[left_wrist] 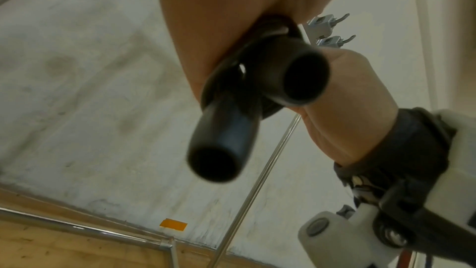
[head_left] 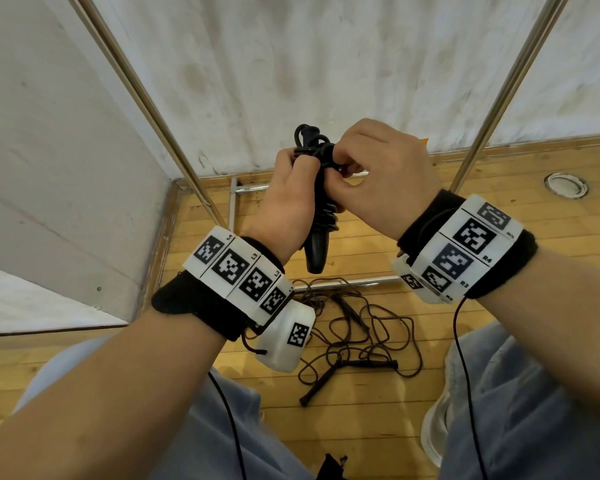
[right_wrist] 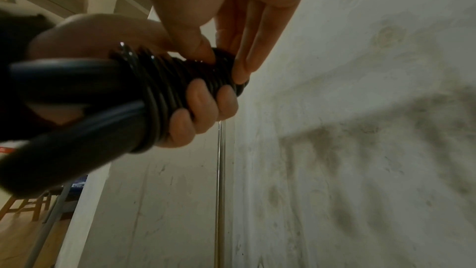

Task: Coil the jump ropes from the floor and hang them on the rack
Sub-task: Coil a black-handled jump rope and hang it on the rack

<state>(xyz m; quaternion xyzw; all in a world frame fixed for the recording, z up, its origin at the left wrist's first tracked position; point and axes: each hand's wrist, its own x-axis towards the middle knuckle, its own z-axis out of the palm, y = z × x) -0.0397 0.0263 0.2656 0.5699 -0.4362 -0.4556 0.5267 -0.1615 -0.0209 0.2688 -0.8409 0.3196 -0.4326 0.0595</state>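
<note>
The left hand point(head_left: 284, 206) gripped a coiled jump rope point(head_left: 321, 209), fingers curled around its 2 black handles point(left_wrist: 224, 129) and cord windings. The right hand point(head_left: 385, 174) pinched the cord near the bundle's top. Below, loose jump ropes point(head_left: 354, 334) lay tangled on the wooden floor point(head_left: 499, 188) beside the metal rack point(head_left: 506, 88).

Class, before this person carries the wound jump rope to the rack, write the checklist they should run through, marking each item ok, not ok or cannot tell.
1. Left hand grips both handles together: ok.
2. Cord wound tight round the handles, wound cord in neat turns: ok.
3. Loose end tucked in under the right hand fingers: cannot tell.
4. Rack hooks free to take it: cannot tell.
5. Floor cleared: not ok, tangled ropes on the floor remain.
</note>
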